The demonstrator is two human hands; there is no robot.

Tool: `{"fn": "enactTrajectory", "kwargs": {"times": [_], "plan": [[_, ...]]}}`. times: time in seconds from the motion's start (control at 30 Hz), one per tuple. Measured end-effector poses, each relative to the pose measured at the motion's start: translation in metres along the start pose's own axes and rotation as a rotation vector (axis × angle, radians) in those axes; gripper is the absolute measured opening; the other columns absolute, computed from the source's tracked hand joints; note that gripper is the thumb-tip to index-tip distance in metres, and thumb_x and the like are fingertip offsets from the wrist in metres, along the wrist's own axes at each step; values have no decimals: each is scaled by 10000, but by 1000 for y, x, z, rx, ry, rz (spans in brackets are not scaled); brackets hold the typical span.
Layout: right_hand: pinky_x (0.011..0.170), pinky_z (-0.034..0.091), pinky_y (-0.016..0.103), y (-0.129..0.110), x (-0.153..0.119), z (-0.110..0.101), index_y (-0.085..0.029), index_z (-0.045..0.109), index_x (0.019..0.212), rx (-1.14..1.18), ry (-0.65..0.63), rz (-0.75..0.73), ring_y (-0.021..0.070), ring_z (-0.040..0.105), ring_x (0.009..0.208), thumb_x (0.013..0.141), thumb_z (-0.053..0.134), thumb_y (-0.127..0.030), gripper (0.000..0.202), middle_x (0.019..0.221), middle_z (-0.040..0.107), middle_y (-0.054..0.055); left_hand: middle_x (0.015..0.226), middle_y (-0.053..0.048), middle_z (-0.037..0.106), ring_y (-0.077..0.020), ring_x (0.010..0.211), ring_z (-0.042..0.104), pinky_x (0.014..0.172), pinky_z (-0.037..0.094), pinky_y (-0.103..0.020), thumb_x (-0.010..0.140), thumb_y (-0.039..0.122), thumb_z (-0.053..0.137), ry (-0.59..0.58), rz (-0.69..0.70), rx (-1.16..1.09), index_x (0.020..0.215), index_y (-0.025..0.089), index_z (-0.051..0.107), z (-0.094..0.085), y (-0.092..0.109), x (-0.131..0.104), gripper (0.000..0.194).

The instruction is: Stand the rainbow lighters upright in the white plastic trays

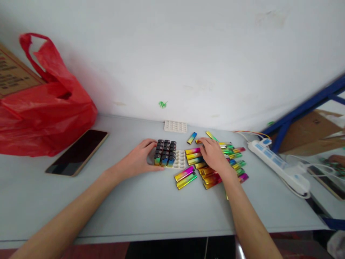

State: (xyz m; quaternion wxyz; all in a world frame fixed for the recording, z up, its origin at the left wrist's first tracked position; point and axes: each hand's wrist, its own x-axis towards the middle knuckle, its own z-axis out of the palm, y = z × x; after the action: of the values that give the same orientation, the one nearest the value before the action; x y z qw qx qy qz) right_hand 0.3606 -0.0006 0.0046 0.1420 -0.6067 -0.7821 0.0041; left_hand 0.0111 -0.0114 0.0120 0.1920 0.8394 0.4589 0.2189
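My left hand (138, 158) rests on the table against the left side of a white tray (180, 160) that holds several upright rainbow-coloured lighters (165, 153) with black tops. My right hand (214, 155) lies palm down on a pile of loose rainbow lighters (231, 156) lying flat to the right of the tray; whether its fingers grip one is hidden. Two more lighters (185, 177) lie side by side in front of the tray, and a single one (192, 137) lies behind it.
An empty white tray (175, 126) lies by the wall. A dark phone (77, 151) lies at the left, beside a red plastic bag (44, 108) and a cardboard box (13, 72). A white power strip (279, 166) with cables lies at the right, near the table edge.
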Motion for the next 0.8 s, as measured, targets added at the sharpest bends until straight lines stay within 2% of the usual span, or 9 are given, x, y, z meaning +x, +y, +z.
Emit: {"fn": "enactTrajectory", "kwargs": {"times": [0.1,0.2,0.33,0.43,0.53,0.63,0.7,0.8], "plan": [[1175,494,514,2,4,-3,-151,701,1424,26,19,-40,324,677,1281,1053,466,-171,440,1378,751,162,1452,-191,670,-410,1345,656,1223,518,-560,704,757,871,21,9,-23,1264,161,711,1,-2,0,833],[1179,490,512,3,4,-2,-137,741,1363,41,42,-42,328,667,1307,1071,488,-187,389,1412,737,175,1437,-176,683,-414,1333,663,1207,531,-573,700,756,876,27,18,-40,1253,192,723,2,-2,0,804],[1130,521,503,1,4,-7,-158,792,1248,66,0,-26,311,721,1184,1064,554,-187,302,1255,788,164,1451,-183,677,-433,1341,656,1214,524,-588,687,744,894,22,6,-50,1259,201,726,1,-2,0,806],[1096,540,482,-1,3,-11,-161,806,1208,75,-15,2,312,723,1147,1052,596,-197,264,1165,776,159,1456,-180,676,-445,1349,649,1221,515,-606,664,754,902,29,-4,-59,1253,210,730,2,-3,0,820],[1087,541,457,-2,3,-13,-162,805,1169,112,9,-15,304,720,1135,1074,559,-217,269,1136,752,162,1449,-185,677,-445,1338,654,1220,514,-615,663,745,906,27,-16,-61,1250,209,725,2,-3,0,816],[1029,552,453,-7,2,-16,-158,759,1243,219,103,-22,299,730,1083,1116,478,-281,331,1142,762,163,1456,-203,658,-440,1344,648,1235,503,-596,685,749,894,4,-21,-40,1265,179,701,1,-2,0,837],[939,562,422,-14,3,-20,-166,728,1297,340,151,2,276,740,972,1127,465,-351,363,1054,786,126,1456,-208,650,-431,1349,646,1246,500,-564,708,724,890,-8,-14,-29,1268,160,690,0,-1,0,819],[785,535,349,-25,3,-26,-201,759,1227,517,182,59,220,688,788,1077,566,-482,373,888,765,44,1466,-211,641,-421,1360,642,1256,494,-545,736,662,894,-14,-8,-25,1281,147,683,-1,-1,-1,780]]}}
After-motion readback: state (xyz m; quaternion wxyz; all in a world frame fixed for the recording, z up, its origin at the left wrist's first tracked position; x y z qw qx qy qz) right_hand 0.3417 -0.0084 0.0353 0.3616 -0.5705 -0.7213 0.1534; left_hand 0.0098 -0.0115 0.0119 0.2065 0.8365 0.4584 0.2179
